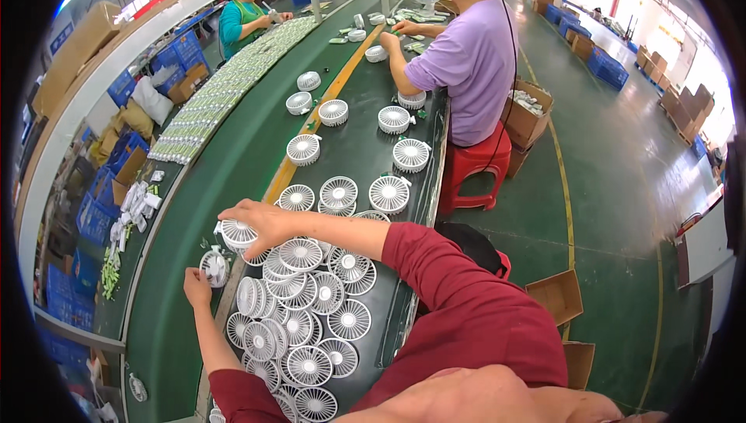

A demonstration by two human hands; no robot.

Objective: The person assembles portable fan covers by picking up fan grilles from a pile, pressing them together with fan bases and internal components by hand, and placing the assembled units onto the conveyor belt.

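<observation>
My left hand (198,286) is closed on the near edge of a small white fan housing (215,269) with its blades showing, over the green belt. Just beyond it, my right hand (264,225) reaches across from the right, its fingers wrapped round a white fan head (235,235) with a slatted front. Whether a second piece lies beneath that one I cannot tell. Below my right forearm spreads a heap of round white fan grilles (309,365), some overlapping and some stacked on edge.
Assembled fan heads (333,113) stand farther up the line beside a yellow strip. A co-worker in a purple shirt (474,57) sits on a red stool (483,162). Green-and-white parts (225,89) fill the far-left shelf. Cardboard boxes (556,298) stand at my right.
</observation>
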